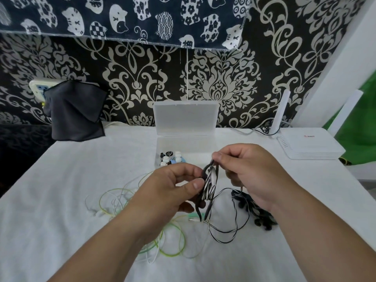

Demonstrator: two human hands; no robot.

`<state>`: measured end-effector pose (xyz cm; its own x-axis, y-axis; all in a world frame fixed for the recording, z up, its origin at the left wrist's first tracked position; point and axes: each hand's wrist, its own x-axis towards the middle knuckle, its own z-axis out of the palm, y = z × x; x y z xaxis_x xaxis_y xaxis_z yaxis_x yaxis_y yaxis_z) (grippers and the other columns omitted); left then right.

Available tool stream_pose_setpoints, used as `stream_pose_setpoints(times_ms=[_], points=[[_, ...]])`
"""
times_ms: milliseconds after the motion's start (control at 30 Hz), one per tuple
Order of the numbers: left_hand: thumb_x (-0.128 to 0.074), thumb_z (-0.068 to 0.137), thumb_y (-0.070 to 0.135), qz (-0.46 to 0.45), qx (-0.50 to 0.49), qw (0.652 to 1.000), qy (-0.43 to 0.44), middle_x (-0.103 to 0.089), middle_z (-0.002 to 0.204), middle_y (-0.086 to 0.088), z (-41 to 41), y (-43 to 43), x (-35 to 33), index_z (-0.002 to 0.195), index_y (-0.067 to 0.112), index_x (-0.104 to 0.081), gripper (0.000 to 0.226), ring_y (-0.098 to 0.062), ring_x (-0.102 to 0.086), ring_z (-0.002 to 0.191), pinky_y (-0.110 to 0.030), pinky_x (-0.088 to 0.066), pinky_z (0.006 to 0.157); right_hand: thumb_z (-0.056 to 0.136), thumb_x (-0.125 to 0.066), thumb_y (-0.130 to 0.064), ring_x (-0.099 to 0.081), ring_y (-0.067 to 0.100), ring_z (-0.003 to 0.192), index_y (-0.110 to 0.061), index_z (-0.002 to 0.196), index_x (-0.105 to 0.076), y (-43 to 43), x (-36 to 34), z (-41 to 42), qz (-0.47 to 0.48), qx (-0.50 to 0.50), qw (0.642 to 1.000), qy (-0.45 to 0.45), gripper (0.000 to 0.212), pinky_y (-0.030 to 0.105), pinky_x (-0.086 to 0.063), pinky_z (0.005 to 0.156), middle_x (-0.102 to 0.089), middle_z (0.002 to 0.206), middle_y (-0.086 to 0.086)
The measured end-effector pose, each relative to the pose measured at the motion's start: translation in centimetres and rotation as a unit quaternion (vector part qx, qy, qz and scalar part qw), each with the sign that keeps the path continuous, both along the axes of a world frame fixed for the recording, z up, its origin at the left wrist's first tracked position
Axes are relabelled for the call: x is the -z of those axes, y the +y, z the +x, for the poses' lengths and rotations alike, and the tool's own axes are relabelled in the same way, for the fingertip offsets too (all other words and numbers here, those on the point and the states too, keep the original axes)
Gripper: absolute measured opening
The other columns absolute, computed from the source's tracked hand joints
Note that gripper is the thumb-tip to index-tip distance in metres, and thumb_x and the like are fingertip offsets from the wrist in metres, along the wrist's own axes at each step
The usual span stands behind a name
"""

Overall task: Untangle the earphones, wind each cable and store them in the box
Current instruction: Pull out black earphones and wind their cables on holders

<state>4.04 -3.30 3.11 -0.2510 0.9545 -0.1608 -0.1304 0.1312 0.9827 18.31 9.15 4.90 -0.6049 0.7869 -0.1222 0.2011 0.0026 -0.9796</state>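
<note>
Nearest, green and white earphone cables point(114, 200) lie loose on the white table cover point(61, 210), not yet wound. Left hand point(175, 192) pinches the striped black-and-white cable coil point(209, 187) at mid-height, thumb on front, probably so the loops cannot spring apart. Right hand point(250, 174) pinches the coil's top between thumb and forefinger, apparently guiding a wrap. A slack tail hangs to the table. Black earphones point(258, 216) are heaped under the right wrist. Beyond, the clear box point(185, 143) stands open, lid up, small clips point(169, 157) inside, ready for coils. Router point(309, 147) at far right.
</note>
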Motion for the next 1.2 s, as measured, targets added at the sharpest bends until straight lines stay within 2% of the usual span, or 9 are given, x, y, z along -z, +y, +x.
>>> stream_pose_setpoints(times_ms=[67, 200, 367, 533, 667, 833, 967, 1067, 1200], points=[[-0.066, 0.089, 0.01, 0.002, 0.009, 1.0, 0.01, -0.067, 0.082, -0.004, 0.0, -0.1, 0.0, 0.09, 0.013, -0.071, 0.006, -0.022, -0.063, 0.07, -0.032, -0.048, 0.064, 0.084, -0.074, -0.025, -0.028, 0.014, 0.051, -0.014, 0.071, -0.073, 0.0, 0.2, -0.2, -0.023, 0.004, 1.0, -0.006, 0.017, 0.027, -0.023, 0.048, -0.04, 0.056, -0.001], [-0.066, 0.09, 0.009, 0.002, 0.024, 0.999, 0.025, -0.068, 0.08, -0.003, 0.0, -0.2, -0.1, 0.084, 0.019, -0.074, 0.014, -0.02, -0.062, 0.069, -0.035, -0.047, 0.067, 0.082, -0.076, -0.023, -0.031, 0.011, 0.047, -0.014, 0.065, -0.068, -0.1, 0.5, -0.3, -0.085, 0.014, 0.996, -0.014, 0.021, 0.021, -0.027, 0.042, -0.044, 0.059, 0.003], [-0.07, 0.08, 0.021, -0.011, 0.055, 0.998, 0.009, -0.069, 0.075, -0.001, -0.2, -0.3, -0.4, 0.081, 0.024, -0.075, 0.006, -0.017, -0.062, 0.061, -0.032, -0.044, 0.064, 0.083, -0.076, -0.018, -0.032, 0.008, 0.041, -0.013, 0.063, -0.065, -0.1, 0.6, -0.4, -0.103, 0.024, 0.994, 0.006, 0.023, 0.019, -0.028, 0.04, -0.04, 0.053, -0.001], [-0.069, 0.087, 0.012, -0.022, 0.05, 0.998, 0.02, -0.069, 0.075, -0.001, -0.4, -0.3, -0.2, 0.085, 0.018, -0.075, 0.009, -0.017, -0.062, 0.061, -0.027, -0.044, 0.06, 0.083, -0.075, -0.017, -0.033, 0.007, 0.039, -0.011, 0.064, -0.066, -0.3, 1.0, -0.6, -0.094, 0.035, 0.995, 0.012, 0.022, 0.019, -0.03, 0.04, -0.039, 0.05, -0.002], [-0.073, 0.075, 0.023, -0.015, 0.064, 0.998, -0.006, -0.068, 0.076, -0.004, -0.6, -0.3, -0.1, 0.084, 0.019, -0.076, 0.01, -0.017, -0.062, 0.062, -0.029, -0.045, 0.061, 0.082, -0.076, -0.018, -0.033, 0.011, 0.044, -0.009, 0.065, -0.068, -0.3, 1.2, -0.8, -0.111, 0.031, 0.993, 0.015, 0.021, 0.021, -0.029, 0.04, -0.041, 0.062, 0.01], [-0.078, 0.076, 0.022, -0.004, 0.076, 0.997, 0.0, -0.07, 0.079, -0.003, -0.5, -0.2, -0.1, 0.082, 0.022, -0.077, 0.006, -0.02, -0.064, 0.067, -0.036, -0.046, 0.069, 0.081, -0.075, -0.018, -0.036, 0.015, 0.045, -0.008, 0.064, -0.065, -0.6, 1.4, -0.9, -0.165, 0.009, 0.986, 0.013, 0.023, 0.024, -0.026, 0.047, -0.05, 0.05, 0.004], [-0.076, 0.076, 0.019, 0.021, 0.061, 0.998, 0.003, -0.069, 0.079, -0.003, -0.4, -0.1, 0.2, 0.08, 0.02, -0.075, 0.004, -0.02, -0.064, 0.068, -0.038, -0.049, 0.072, 0.083, -0.071, -0.013, -0.021, 0.012, 0.044, -0.011, 0.057, -0.06, -0.6, 1.7, -0.9, -0.208, 0.001, 0.978, 0.013, 0.029, 0.025, -0.014, 0.047, -0.035, 0.047, 0.0], [-0.075, 0.077, 0.015, 0.05, 0.024, 0.998, 0.004, -0.069, 0.084, -0.008, -0.2, 0.0, 0.4, 0.081, 0.017, -0.073, 0.004, -0.025, -0.064, 0.074, -0.042, -0.052, 0.076, 0.09, -0.058, -0.009, -0.013, 0.013, 0.05, -0.019, 0.051, -0.055, -0.7, 2.2, -0.9, -0.246, -0.032, 0.969, -0.014, 0.04, 0.025, -0.01, 0.049, -0.025, 0.052, -0.002], [-0.072, 0.083, 0.015, 0.062, -0.079, 0.995, -0.005, -0.066, 0.098, -0.025, -1.1, 0.5, 1.2, 0.084, 0.013, -0.068, 0.004, -0.044, -0.065, 0.08, -0.044, -0.056, 0.078, 0.1, -0.053, -0.026, -0.011, 0.013, 0.051, -0.02, 0.051, -0.057, -1.3, 2.9, -1.0, -0.232, -0.086, 0.967, -0.065, 0.05, 0.024, -0.009, 0.046, -0.023, 0.058, -0.002]])
